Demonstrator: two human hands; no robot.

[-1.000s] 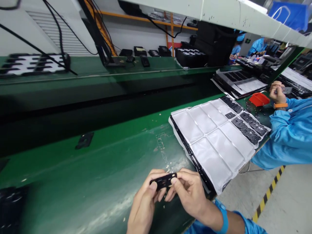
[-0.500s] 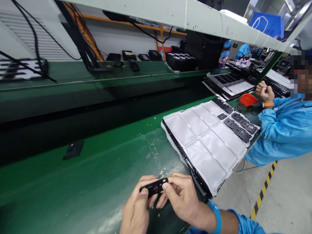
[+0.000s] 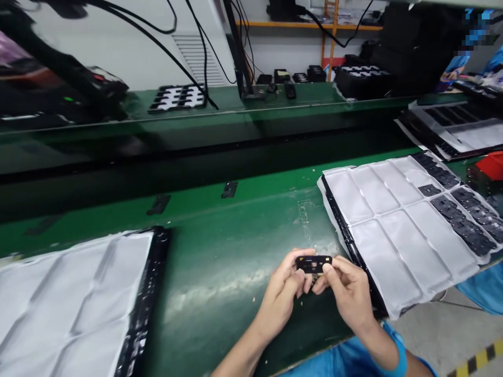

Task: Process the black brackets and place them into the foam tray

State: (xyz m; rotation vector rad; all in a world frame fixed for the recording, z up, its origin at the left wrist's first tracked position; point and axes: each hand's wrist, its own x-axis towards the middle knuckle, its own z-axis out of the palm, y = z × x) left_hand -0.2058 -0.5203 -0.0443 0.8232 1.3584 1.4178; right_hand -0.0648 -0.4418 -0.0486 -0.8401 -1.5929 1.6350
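Note:
A small black plastic part point(image 3: 314, 265) with cut-outs is held level between both hands, above the green bench point(image 3: 220, 283). My left hand point(image 3: 281, 288) pinches its left end, thumb in front and fingers behind. At the other end, my right hand point(image 3: 348, 290) grips it the same way. Just right of the hands lies a stack of compartmented trays point(image 3: 389, 246) under a white sheet. Small black parts point(image 3: 459, 222) fill its far-right compartments, and one lone part point(image 3: 429, 190) sits nearer the middle.
Another white-lined tray point(image 3: 74, 298) with a black edge lies at left. Black pieces point(image 3: 229, 189) rest along the dark belt strip point(image 3: 196, 154). A red bin point(image 3: 491, 165) stands at the right edge, below more stacked trays point(image 3: 463, 131). Cables point(image 3: 157, 26) hang at upper left.
The view has swung left, bringing the left tray and further belt pieces into sight; the co-worker's upper body has left the view. Both hands still hold the black part.

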